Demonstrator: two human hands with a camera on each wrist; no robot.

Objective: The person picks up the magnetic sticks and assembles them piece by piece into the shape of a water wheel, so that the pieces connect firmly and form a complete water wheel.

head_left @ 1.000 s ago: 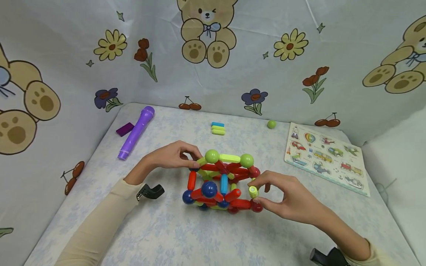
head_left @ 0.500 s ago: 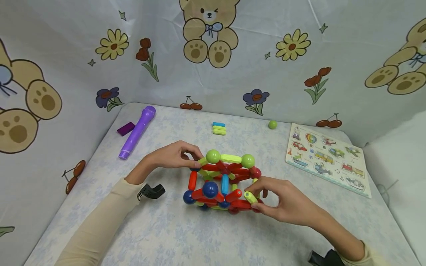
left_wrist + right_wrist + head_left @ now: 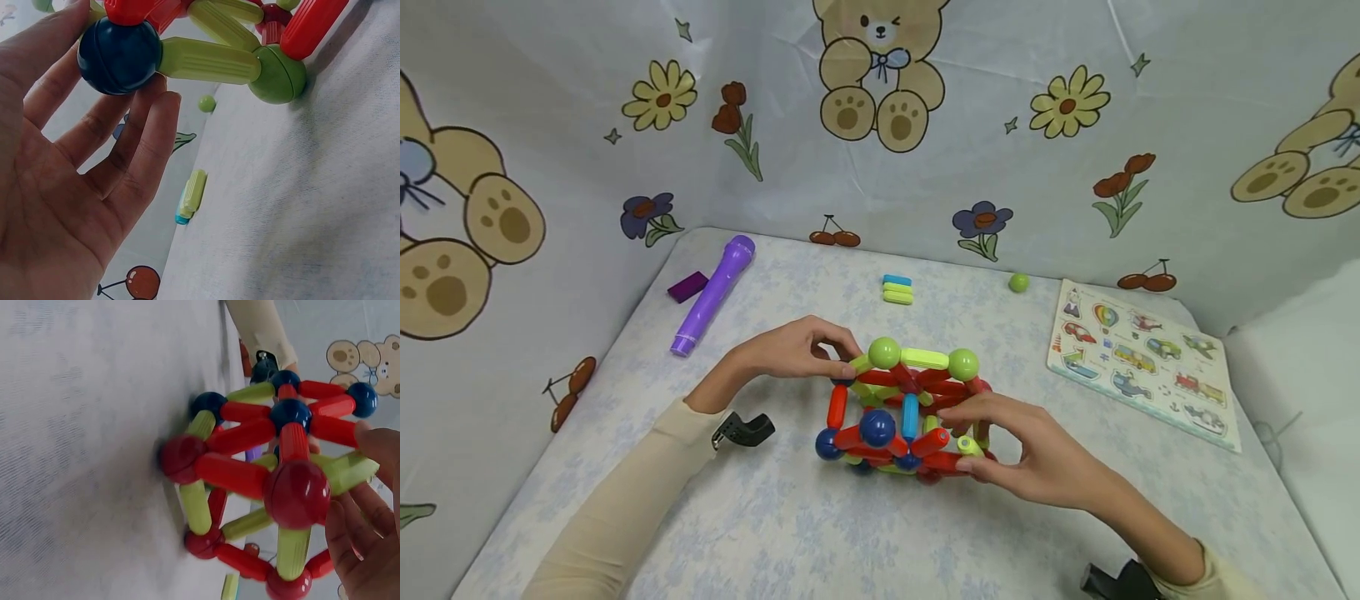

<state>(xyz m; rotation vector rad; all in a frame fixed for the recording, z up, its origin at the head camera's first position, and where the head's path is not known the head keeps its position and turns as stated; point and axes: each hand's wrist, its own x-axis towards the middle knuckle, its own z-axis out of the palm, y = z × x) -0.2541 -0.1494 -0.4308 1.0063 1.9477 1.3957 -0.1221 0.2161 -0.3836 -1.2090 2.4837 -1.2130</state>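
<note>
A magnetic stick-and-ball construction (image 3: 910,408), with red, light green and blue sticks joining navy, dark red and green balls, stands mid-table. At its upper left corner, my left hand (image 3: 797,348) grips a navy ball (image 3: 119,55) between thumb and fingers. My right hand (image 3: 1026,446) is at the right side, its thumb and fingers curled round a light green stick (image 3: 350,472) that juts from a dark red ball (image 3: 297,494). The thumb lies close to the end of a red stick (image 3: 334,429). In the head view the hand hides part of that corner.
Behind the construction lie one blue and two light green sticks (image 3: 897,290) and a loose green ball (image 3: 1018,282). A purple toy microphone (image 3: 715,292) and a dark purple block (image 3: 688,287) rest at left. A picture board (image 3: 1142,362) lies at right.
My right hand has moved left with its fingers reaching further into the construction, and the light green stick has tilted inward. The left hand keeps its grip in place.
</note>
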